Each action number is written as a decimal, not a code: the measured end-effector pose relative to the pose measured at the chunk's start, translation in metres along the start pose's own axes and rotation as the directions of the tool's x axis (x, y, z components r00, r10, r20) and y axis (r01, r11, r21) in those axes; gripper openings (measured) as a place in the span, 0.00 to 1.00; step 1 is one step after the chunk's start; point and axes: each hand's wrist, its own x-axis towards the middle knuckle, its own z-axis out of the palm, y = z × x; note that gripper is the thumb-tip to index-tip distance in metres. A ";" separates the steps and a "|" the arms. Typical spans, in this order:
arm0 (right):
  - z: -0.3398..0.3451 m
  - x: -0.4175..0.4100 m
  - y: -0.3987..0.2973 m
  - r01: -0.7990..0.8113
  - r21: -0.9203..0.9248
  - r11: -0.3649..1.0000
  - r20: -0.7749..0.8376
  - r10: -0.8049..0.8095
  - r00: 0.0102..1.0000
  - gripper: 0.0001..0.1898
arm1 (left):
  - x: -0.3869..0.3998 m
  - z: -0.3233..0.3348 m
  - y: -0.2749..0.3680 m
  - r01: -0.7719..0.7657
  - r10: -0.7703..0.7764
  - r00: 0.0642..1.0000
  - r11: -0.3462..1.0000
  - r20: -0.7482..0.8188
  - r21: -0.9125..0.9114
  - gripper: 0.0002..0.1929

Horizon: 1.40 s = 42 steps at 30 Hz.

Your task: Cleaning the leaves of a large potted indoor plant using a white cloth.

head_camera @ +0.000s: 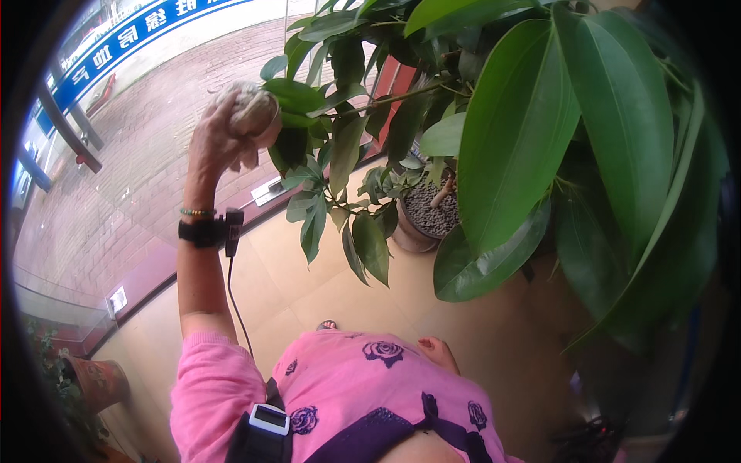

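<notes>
My left hand is raised at the upper left, its fingers closed round a bunched whitish cloth. The cloth is at the glass pane, beside the leaf tips of a large potted plant; whether it touches the glass I cannot tell. A bracelet and a black strap with a small cabled device sit on that wrist and forearm. My right hand hangs low beside my pink top, fingers curled, partly hidden by the top; nothing shows in it.
Broad green leaves fill the upper right. A pot with pebbles stands on the tiled floor near the dark glass-door frame. Another potted plant stands at the lower left. A blue band with writing crosses the glass.
</notes>
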 end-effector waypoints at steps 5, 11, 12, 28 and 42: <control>-0.014 -0.007 -0.002 -0.036 -0.041 0.999 -0.028 0.034 0.999 0.16 | -0.035 -0.003 -0.030 0.163 -0.161 0.986 0.983 0.031 -0.084 0.40; -0.019 0.009 0.043 -0.052 0.042 0.998 -0.027 0.053 0.998 0.16 | -0.038 -0.036 -0.001 0.178 -0.255 0.963 0.842 -0.086 -0.509 0.36; -0.019 0.008 0.038 -0.094 0.085 0.992 -0.019 0.095 0.995 0.16 | -0.041 -0.050 0.009 0.201 -0.297 0.952 0.788 -0.074 -0.582 0.36; 0.005 -0.018 0.011 -0.123 0.070 0.990 -0.023 0.125 0.992 0.18 | 0.060 0.011 0.050 -0.298 0.323 0.931 0.941 -0.170 0.158 0.33; -0.033 0.014 0.008 -0.143 0.096 0.985 -0.025 0.146 0.989 0.14 | 0.042 -0.005 0.058 -0.314 0.027 0.891 0.757 -0.453 -0.573 0.37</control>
